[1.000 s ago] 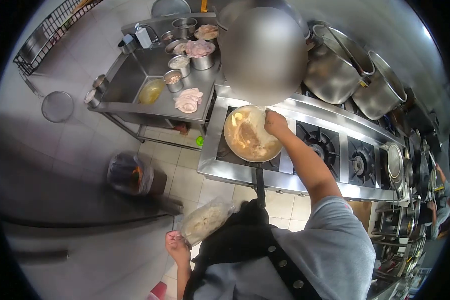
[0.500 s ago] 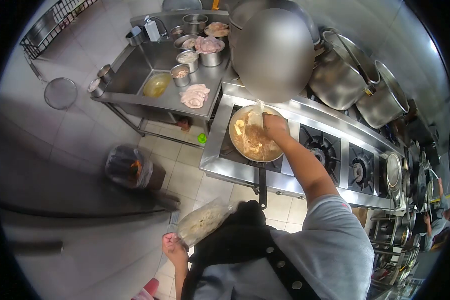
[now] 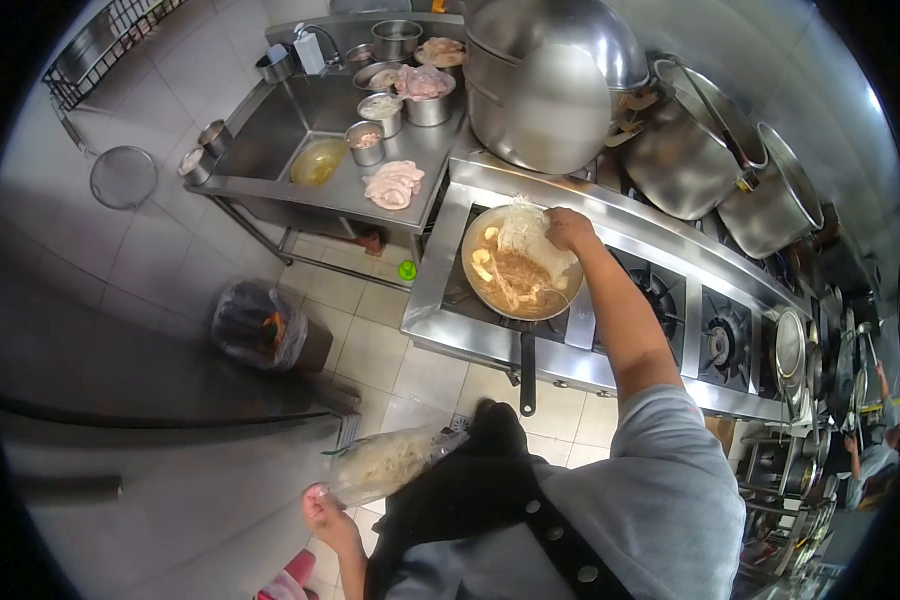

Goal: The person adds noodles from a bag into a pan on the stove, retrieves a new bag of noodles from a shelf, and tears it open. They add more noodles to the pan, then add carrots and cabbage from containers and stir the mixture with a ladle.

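Note:
My right hand [image 3: 573, 230] is over the far right side of a frying pan [image 3: 522, 313], its fingers closed at the edge of a pale bundle of thin noodles [image 3: 523, 232]. The bundle rests partly in the brown broth [image 3: 515, 275], among yellowish pieces. The pan sits on a stove burner, its black handle pointing toward me. Low on the left, my left hand [image 3: 328, 518] pinches the edge of a clear plastic bag [image 3: 390, 465] with more pale noodles inside. The bag hangs beside my dark apron.
Left of the stove [image 3: 610, 350], a steel sink counter [image 3: 260, 190] holds raw meat [image 3: 394, 185] and several metal containers. Large pots [image 3: 675, 150] stand behind the burners. A lined bin [image 3: 260, 325] is on the floor. Another person [image 3: 875, 455] is at the far right.
My right hand has moved slightly right and up, and the noodle bundle now lies wider across the pan. My left hand and the bag have shifted left and down.

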The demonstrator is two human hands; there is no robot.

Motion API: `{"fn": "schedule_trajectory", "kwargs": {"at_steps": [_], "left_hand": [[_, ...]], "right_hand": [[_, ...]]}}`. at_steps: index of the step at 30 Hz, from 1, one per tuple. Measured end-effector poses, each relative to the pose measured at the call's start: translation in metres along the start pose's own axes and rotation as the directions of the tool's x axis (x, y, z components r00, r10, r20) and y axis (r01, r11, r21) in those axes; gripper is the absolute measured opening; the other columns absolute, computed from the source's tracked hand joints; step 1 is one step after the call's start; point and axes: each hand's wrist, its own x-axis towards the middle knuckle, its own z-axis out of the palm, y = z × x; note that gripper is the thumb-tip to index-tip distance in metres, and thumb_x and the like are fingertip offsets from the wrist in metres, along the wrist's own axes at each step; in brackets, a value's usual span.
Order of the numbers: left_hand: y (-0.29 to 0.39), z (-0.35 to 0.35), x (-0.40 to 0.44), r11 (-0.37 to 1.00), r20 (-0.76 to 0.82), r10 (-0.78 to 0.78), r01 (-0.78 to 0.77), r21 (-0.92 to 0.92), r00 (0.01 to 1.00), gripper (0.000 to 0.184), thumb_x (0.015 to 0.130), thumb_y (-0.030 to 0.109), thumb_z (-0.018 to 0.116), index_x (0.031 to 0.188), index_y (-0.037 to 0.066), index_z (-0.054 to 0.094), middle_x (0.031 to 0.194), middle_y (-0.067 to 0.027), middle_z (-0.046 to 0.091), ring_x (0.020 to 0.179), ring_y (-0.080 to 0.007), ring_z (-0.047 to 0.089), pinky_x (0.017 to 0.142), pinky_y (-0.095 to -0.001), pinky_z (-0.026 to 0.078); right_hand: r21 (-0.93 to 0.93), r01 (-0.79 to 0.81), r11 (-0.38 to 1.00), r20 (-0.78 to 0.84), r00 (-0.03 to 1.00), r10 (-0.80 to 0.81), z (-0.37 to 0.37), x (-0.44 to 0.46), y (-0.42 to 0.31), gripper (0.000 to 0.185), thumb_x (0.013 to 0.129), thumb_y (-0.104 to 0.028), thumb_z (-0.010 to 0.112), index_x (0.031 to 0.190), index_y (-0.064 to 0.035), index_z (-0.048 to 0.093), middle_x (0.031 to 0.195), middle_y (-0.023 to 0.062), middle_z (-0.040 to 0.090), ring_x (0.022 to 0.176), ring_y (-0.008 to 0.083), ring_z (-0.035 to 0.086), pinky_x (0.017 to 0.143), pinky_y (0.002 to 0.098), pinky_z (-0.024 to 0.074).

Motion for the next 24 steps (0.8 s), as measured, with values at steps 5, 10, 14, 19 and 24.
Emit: {"fn": "schedule_trajectory", "kwargs": {"at_steps": [5, 10, 14, 19, 24], "left_hand": [[-0.017, 0.011, 0.003, 0.997, -0.078, 0.080, -0.082, -0.016, 0.994, 0.015, 0.095, 0.020, 0.052, 0.092, 0.005, 0.051, 0.078, -0.0026, 0.052, 0.069, -0.0114, 0.052, 0.060, -0.0258, 0.045], [-0.029, 0.019, 0.008, 0.922, -0.188, -0.181, 0.100, -0.374, 0.965, 0.017, 0.093, 0.024, 0.048, 0.090, 0.007, 0.049, 0.074, -0.0011, 0.049, 0.062, -0.0116, 0.048, 0.054, -0.0252, 0.040], [-0.024, 0.006, 0.013, 0.798, -0.066, -0.386, 0.298, -0.523, 0.920, 0.020, 0.093, 0.027, 0.046, 0.080, 0.012, 0.048, 0.066, 0.0029, 0.046, 0.052, -0.0079, 0.040, 0.046, -0.0219, 0.031], [-0.004, 0.017, 0.018, 0.853, -0.189, -0.404, 0.294, -0.432, 0.895, 0.018, 0.090, 0.026, 0.044, 0.077, 0.013, 0.046, 0.061, 0.0039, 0.044, 0.047, -0.0073, 0.038, 0.042, -0.0222, 0.026], [-0.018, 0.011, 0.013, 0.863, -0.182, -0.393, 0.293, -0.412, 0.901, 0.015, 0.088, 0.023, 0.043, 0.077, 0.013, 0.046, 0.062, 0.0034, 0.044, 0.048, -0.0072, 0.039, 0.041, -0.0228, 0.024]], "right_hand": [[0.022, -0.021, 1.000, -0.132, 0.991, 0.024, 0.036, 0.002, 0.000, 0.031, 0.084, -0.011, 0.048, 0.111, -0.0110, 0.063, 0.111, 0.0163, 0.064, 0.100, 0.0310, 0.063, 0.083, 0.0408, 0.0509], [-0.114, 0.017, 0.993, -0.096, 0.995, -0.028, 0.046, -0.012, -0.024, 0.028, 0.087, -0.021, 0.052, 0.111, -0.0104, 0.061, 0.096, 0.0142, 0.068, 0.088, 0.0286, 0.067, 0.078, 0.0400, 0.0521], [-0.134, 0.099, 0.986, -0.030, 0.994, -0.104, 0.049, -0.019, -0.032, 0.026, 0.087, -0.014, 0.049, 0.109, -0.0095, 0.061, 0.099, 0.0146, 0.068, 0.092, 0.0293, 0.067, 0.077, 0.0401, 0.0530], [-0.222, 0.223, 0.949, -0.059, 0.969, -0.242, 0.065, -0.027, -0.035, 0.023, 0.086, -0.013, 0.050, 0.106, -0.0073, 0.059, 0.099, 0.0180, 0.066, 0.091, 0.0300, 0.066, 0.075, 0.0408, 0.0528], [-0.198, 0.268, 0.943, 0.048, 0.963, -0.264, 0.070, -0.033, -0.040, 0.029, 0.084, -0.015, 0.056, 0.112, -0.0059, 0.056, 0.101, 0.0173, 0.063, 0.095, 0.0310, 0.063, 0.078, 0.0396, 0.0511]]}}
